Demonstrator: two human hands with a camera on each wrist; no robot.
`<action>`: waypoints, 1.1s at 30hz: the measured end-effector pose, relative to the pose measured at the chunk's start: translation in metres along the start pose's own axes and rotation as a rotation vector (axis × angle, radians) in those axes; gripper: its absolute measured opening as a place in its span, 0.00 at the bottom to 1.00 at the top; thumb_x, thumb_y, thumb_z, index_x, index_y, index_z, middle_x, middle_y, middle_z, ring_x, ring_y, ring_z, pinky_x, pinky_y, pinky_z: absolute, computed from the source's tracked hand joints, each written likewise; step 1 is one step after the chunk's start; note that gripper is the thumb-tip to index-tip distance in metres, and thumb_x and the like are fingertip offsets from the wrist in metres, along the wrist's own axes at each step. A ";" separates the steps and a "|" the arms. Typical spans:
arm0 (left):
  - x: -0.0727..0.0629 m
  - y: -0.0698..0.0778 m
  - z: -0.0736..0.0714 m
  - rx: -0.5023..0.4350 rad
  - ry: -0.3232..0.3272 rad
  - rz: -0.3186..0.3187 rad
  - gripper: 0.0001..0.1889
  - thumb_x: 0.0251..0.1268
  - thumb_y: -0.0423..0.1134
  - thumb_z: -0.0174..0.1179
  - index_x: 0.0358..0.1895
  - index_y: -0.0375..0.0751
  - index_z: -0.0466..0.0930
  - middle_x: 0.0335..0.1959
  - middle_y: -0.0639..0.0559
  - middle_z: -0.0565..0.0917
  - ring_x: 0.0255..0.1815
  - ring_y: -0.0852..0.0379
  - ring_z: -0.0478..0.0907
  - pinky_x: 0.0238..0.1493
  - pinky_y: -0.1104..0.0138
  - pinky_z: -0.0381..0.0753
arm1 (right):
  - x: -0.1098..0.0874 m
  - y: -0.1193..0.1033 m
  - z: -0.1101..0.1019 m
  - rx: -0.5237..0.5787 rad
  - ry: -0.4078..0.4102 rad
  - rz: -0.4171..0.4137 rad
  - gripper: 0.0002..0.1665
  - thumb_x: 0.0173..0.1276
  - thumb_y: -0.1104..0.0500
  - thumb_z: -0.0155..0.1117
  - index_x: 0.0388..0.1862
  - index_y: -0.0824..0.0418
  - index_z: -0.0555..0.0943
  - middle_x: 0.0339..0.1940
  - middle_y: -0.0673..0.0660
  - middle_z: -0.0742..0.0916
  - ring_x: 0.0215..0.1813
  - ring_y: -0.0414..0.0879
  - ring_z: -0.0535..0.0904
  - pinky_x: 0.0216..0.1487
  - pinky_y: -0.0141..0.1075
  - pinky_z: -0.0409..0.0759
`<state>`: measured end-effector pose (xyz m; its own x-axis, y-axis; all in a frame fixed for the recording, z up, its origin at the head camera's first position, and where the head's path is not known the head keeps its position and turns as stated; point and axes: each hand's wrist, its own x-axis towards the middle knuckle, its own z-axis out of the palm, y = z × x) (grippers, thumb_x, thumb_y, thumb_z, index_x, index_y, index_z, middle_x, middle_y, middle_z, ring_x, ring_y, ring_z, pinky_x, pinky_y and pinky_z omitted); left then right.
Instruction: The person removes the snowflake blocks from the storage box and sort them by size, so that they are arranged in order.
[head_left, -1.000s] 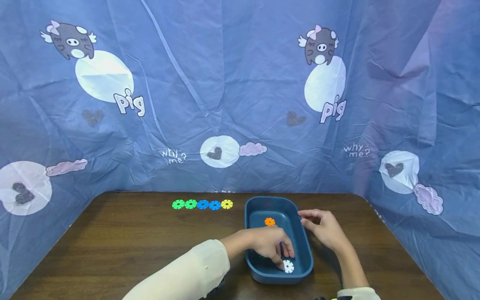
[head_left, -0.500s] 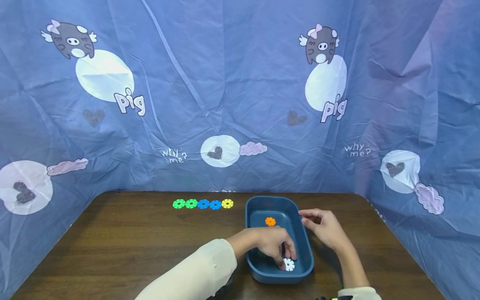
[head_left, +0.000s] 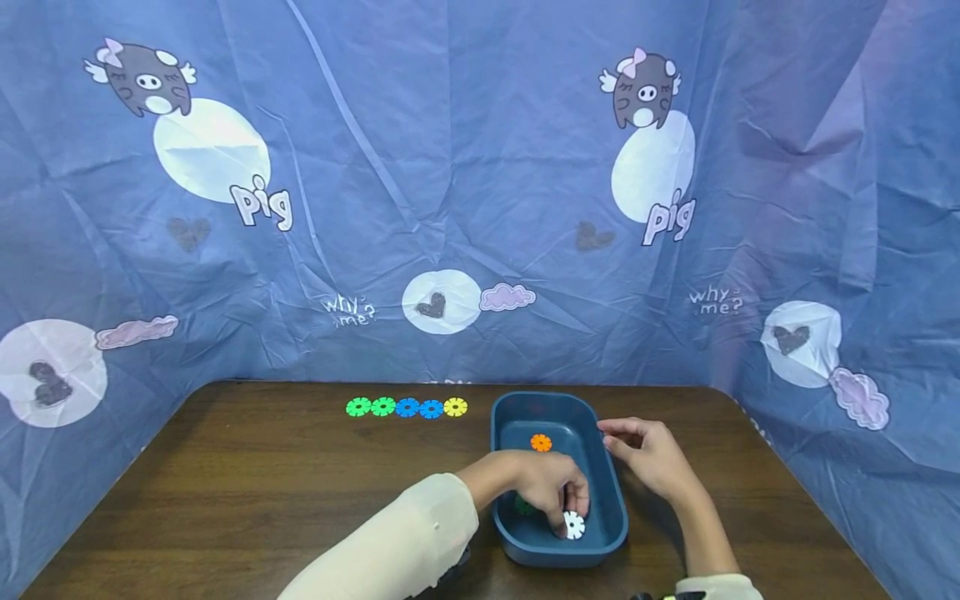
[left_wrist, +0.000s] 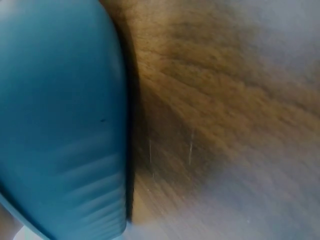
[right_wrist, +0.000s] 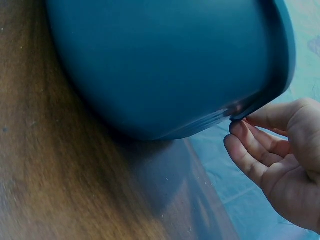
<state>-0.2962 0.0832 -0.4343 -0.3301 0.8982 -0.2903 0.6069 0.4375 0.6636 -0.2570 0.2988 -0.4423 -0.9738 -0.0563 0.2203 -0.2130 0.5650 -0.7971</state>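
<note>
the white disc (head_left: 574, 526), notched round its edge, is inside the blue tray (head_left: 617, 512), toward the near end; whether it is clear of the floor cannot be told. the person's left hand (head_left: 551, 490) pinches its edge between thumb and fingertips, leaving most of its face uncovered. that wrist reaches over the tray's left wall, so the fingers work downward with the side walls on either side; there seems more open room above than sideways. the right hand (head_left: 651, 457) pinches the right rim between thumb and fingers, probably to keep the tray from sliding. further up the tray floor lies an orange disc (head_left: 541, 442), apart from the hand; a green disc (head_left: 523, 505) shows partly beneath the left wrist. outside, a row of five discs (head_left: 407, 407) lies near the far table edge, with bare table (head_left: 285, 475) on its near side.
</note>
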 end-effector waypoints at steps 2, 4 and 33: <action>-0.001 0.000 0.000 -0.003 0.015 0.002 0.13 0.55 0.28 0.76 0.39 0.46 0.83 0.32 0.59 0.83 0.34 0.66 0.78 0.39 0.74 0.80 | 0.000 0.000 0.000 -0.001 -0.001 0.001 0.13 0.71 0.66 0.68 0.53 0.68 0.87 0.48 0.62 0.90 0.45 0.47 0.85 0.42 0.32 0.81; -0.001 -0.001 -0.001 -0.017 0.033 0.011 0.13 0.55 0.28 0.76 0.38 0.45 0.83 0.31 0.59 0.83 0.34 0.66 0.79 0.38 0.74 0.80 | 0.000 0.000 0.000 -0.002 -0.002 0.003 0.13 0.71 0.66 0.68 0.53 0.68 0.87 0.48 0.62 0.90 0.45 0.47 0.85 0.42 0.31 0.81; -0.070 -0.031 -0.067 -0.354 0.455 0.013 0.10 0.63 0.21 0.63 0.45 0.31 0.86 0.35 0.48 0.88 0.37 0.57 0.85 0.45 0.62 0.86 | 0.001 0.001 0.003 -0.020 0.018 0.045 0.13 0.71 0.67 0.67 0.52 0.67 0.87 0.46 0.61 0.90 0.43 0.47 0.84 0.40 0.32 0.82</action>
<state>-0.3398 0.0037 -0.3883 -0.6497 0.7602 -0.0066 0.3595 0.3149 0.8784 -0.2586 0.2972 -0.4442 -0.9807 -0.0159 0.1949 -0.1675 0.5828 -0.7952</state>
